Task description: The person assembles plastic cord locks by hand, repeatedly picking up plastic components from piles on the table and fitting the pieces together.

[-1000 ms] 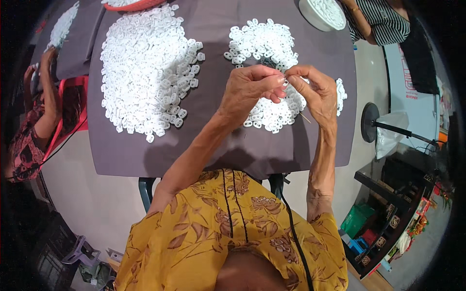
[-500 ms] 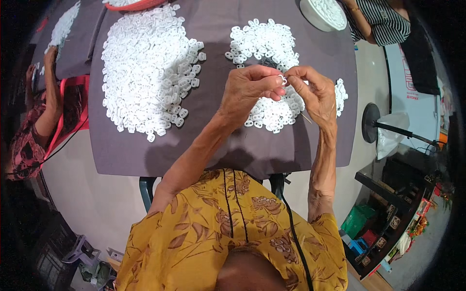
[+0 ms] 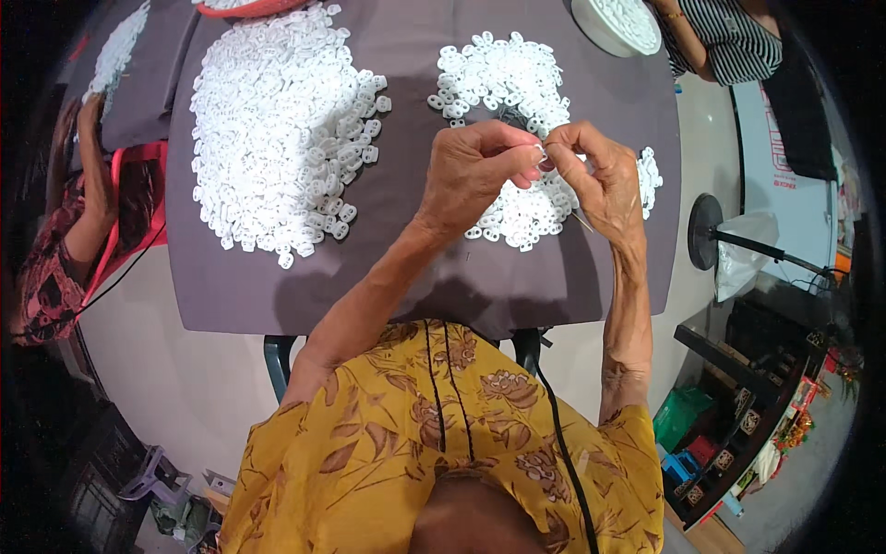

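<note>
Over the smaller heap of white plastic pieces [image 3: 503,74], both my hands meet with fingertips nearly touching. My left hand [image 3: 466,175] is closed in a pinch on a small white plastic piece [image 3: 540,153], mostly covered by the thumb and fingers. My right hand [image 3: 598,180] pinches right beside that piece; whatever lies between its fingertips is too small to make out. A thin, light stick-like thing [image 3: 583,222] pokes out below the right hand. Some dark material [image 3: 509,116] shows among the pieces just beyond my fingers.
A large pile of similar white pieces [image 3: 268,138] covers the table's left part. A small cluster [image 3: 650,181] lies near the right edge. At the back are a red basket [image 3: 249,9] and a white tub [image 3: 604,32]. Other people sit at left and far right.
My hands stay together at nearly the same spot, with the right hand shifted slightly. The white piece now shows less between the fingertips. At left, the other person's hands have moved a little.
</note>
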{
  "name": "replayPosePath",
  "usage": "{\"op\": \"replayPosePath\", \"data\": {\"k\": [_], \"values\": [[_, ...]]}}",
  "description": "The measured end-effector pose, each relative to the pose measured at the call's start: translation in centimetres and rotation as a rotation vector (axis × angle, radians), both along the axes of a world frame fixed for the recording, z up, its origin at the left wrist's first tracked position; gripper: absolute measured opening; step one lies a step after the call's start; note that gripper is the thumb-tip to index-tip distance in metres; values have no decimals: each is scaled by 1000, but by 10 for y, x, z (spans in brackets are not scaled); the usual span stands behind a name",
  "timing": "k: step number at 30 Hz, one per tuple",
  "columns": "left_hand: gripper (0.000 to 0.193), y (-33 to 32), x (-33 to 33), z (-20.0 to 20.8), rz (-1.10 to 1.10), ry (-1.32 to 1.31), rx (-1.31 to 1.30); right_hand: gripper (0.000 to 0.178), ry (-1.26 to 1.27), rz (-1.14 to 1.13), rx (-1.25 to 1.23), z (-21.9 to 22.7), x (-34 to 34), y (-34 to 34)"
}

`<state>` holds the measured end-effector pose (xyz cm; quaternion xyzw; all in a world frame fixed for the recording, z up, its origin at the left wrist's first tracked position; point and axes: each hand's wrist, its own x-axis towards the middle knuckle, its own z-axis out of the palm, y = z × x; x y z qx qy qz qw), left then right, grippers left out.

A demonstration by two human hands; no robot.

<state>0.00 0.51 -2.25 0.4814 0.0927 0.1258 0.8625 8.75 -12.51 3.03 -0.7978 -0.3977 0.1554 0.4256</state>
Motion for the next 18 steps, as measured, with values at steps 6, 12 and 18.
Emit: {"op": "replayPosePath", "data": {"k": [6, 12, 18], "values": [[13, 0, 2, -2, 30, 7, -57, 9, -19, -44, -4, 0, -4, 5], [16, 6, 1, 1, -10, 57, -147, 14, 322, -87, 147, -9, 1, -1], [17, 9, 3, -3, -8, 105, -172, 14, 312, -110, 131, -16, 6, -3]]}}
